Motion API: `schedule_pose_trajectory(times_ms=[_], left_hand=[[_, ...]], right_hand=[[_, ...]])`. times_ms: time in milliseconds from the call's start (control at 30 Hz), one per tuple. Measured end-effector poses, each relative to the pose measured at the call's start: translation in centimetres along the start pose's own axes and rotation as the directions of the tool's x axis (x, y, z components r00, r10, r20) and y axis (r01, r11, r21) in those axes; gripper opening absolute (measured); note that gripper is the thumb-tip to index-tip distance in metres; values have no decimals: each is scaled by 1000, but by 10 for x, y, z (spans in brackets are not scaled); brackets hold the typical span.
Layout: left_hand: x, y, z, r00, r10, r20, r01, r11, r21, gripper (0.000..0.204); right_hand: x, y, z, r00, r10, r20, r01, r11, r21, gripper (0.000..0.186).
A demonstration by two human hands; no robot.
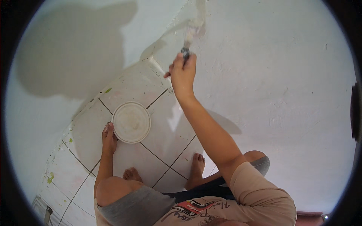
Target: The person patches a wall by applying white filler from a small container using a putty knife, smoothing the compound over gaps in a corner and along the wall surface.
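Note:
My right hand (183,77) is closed round the dark handle of a paint tool (185,52), whose pale, blurred head reaches up against the wall near the corner at top centre; whether it is a brush or a scraper I cannot tell. Lower left, my left hand (108,137) grips the edge of a round white lid or shallow dish (131,121) above the tiles. Whether anything is beneath the round piece I cannot tell.
White walls (279,75) meet above the pale tiled floor (154,150), which has green and dark flecks along its edge. My bare feet (196,165) and bent knees fill the lower middle. A dark reddish object (354,111) is at the far right edge.

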State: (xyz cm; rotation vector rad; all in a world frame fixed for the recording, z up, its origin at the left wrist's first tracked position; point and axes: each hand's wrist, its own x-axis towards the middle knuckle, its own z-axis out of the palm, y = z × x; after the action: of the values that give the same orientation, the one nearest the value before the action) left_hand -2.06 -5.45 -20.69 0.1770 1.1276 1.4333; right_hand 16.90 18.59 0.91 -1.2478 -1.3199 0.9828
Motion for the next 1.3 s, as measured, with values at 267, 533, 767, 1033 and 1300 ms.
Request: schedule_pose_trajectory(times_ms=[267,533,767,1033,1300], left_hand=[[-3,4,6,998,-39,45,36,997,70,30],[-12,15,14,997,-50,-59,50,999,-8,31],[1,-1,-4,999,-21,26,21,999,-23,30],[-4,5,5,1000,-20,3,20,999,-28,27],[3,-6,-10,1000,-14,7,14,999,-29,27]], right_hand=[[-84,42,-33,964,261,43,-263,964,41,23],[-72,-37,-47,629,595,500,-91,695,-713,36],[-96,6,-71,384,641,665,147,668,-729,33],[-113,36,-71,451,572,685,187,690,-699,32],[-109,37,-68,426,511,747,289,705,-647,30]])
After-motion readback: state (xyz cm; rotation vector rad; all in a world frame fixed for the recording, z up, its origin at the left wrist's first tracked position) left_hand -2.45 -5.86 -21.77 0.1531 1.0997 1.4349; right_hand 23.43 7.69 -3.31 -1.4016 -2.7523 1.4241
